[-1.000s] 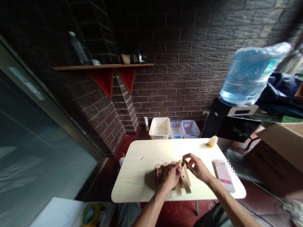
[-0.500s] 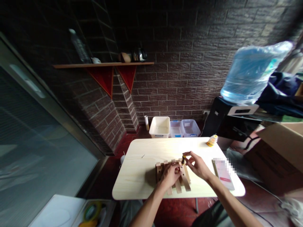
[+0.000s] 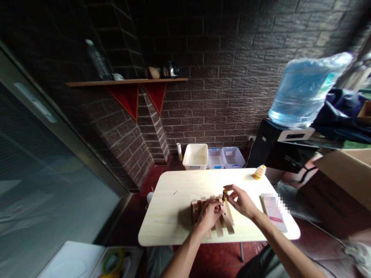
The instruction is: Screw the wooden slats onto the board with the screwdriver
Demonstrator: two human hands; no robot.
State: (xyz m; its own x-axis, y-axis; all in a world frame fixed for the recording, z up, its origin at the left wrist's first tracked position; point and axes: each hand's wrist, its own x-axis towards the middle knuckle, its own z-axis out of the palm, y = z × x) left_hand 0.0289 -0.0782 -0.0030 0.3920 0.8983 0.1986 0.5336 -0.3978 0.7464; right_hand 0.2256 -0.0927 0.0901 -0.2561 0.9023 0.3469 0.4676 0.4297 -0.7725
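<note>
On the pale table [image 3: 165, 193] lies a slatted wooden piece [image 3: 228, 224] with several parallel strips and dark holes. My right hand [image 3: 242, 201] pinches a small yellow-and-black screwdriver [image 3: 225, 194], held upright with its tip down at a hole in one of the right-hand slats. My left hand [image 3: 209, 214] rests on the slats just left of the tip, thumb and forefinger closed near it. Whatever sits between those fingers is too small to make out. A thin dark rod [image 3: 175, 192] lies on the table to the left.
A small yellow-based container [image 3: 259, 172] stands at the table's back right; a flat pinkish-white item [image 3: 274, 212], partly blurred out, lies at the right edge. Behind the table are a cream bin [image 3: 196, 154] and clear bins [image 3: 232, 156]. A cardboard box [image 3: 339, 189] stands at right.
The view has shifted very slightly. Both hands and the screwdriver keep practically the same place on the wooden piece.
</note>
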